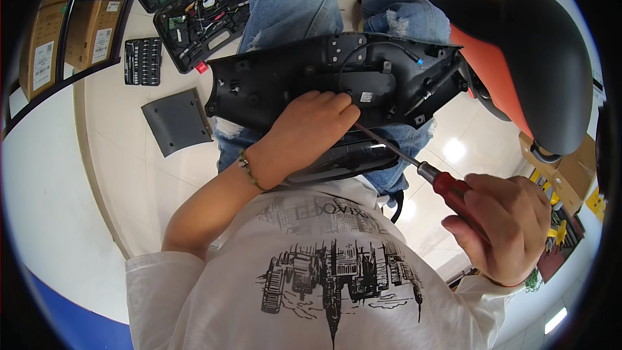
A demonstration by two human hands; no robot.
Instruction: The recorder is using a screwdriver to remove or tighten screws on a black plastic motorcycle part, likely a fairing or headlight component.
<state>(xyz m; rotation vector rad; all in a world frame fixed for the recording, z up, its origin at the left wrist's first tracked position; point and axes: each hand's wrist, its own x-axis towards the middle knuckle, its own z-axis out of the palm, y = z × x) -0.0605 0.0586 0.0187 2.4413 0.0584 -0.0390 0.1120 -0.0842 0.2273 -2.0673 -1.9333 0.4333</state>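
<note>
Person seated, long black plastic shell (265,87) lying across the thighs, upper centre of frame, inner side up. Right hand (508,227), right of frame, fingers wrapped closed around the red handle of a screwdriver (442,182); shaft points up-left toward the shell, tip close to the left hand; contact not clear. Left hand (315,123), centre, over the shell's near part, fingers curled; can't tell if anything's pinched. Thin cable with blue connector (420,61) on shell. Upper left: open tool case (214,19), socket set (142,62). Left: squarish black panel (176,122) on floor.
</note>
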